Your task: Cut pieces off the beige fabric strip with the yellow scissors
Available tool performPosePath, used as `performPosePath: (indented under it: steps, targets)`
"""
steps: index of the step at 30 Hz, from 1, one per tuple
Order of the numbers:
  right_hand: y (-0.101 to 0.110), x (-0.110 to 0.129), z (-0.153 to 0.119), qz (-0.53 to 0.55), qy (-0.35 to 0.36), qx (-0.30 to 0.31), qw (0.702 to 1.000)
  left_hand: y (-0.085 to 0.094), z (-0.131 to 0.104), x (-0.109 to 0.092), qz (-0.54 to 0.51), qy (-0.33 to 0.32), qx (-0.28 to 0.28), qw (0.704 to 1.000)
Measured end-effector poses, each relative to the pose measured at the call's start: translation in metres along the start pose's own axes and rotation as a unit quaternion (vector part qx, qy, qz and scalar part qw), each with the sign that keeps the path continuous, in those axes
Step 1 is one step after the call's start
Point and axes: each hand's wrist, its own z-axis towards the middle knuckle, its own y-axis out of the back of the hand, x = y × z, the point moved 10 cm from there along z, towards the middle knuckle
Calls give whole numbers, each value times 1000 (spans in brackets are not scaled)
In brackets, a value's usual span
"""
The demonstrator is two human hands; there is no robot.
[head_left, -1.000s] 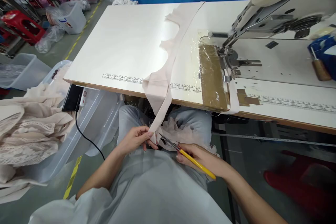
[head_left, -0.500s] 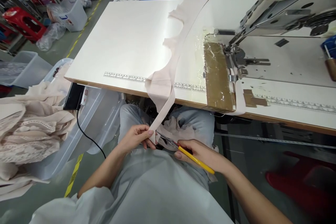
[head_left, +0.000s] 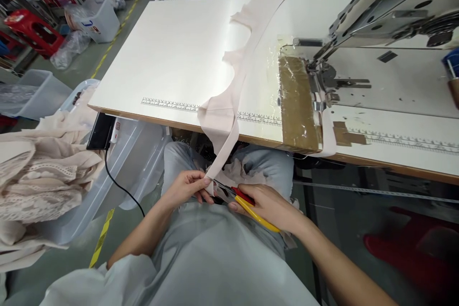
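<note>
A pale pink fabric piece (head_left: 219,117) lies across the white table (head_left: 179,48) and hangs over its front edge toward my lap. My left hand (head_left: 189,186) pinches the narrow lower end of this fabric between thumb and fingers. Scissors with red and yellow handles (head_left: 256,215) are in my right hand (head_left: 263,203), their blades parted and pointing left at the fabric beside my left fingertips. Pale scraps (head_left: 242,172) rest on my lap beneath the hands.
A sewing machine (head_left: 398,24) stands on the right of the table, with a pale strip (head_left: 328,134) hanging at its needle area. On the left, a clear plastic bin (head_left: 86,210) holds piled fabric (head_left: 53,172). A black power bank (head_left: 100,132) with a cable hangs at the table edge.
My right hand has shifted slightly left and up with the scissors. Their handles and blades have spread wider, and the red handle shows more. The left hand has barely moved.
</note>
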Motion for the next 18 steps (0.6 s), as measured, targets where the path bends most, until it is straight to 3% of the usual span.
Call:
performPosePath:
  steps: [10, 18]
  targets:
    - [-11, -16, -1, -35, -29, -35, 998, 2, -1, -2, 8, -5, -7, 1000]
    - [0, 0, 7, -50, 0, -47, 998, -2, 1, 0, 9, -1, -1, 1000]
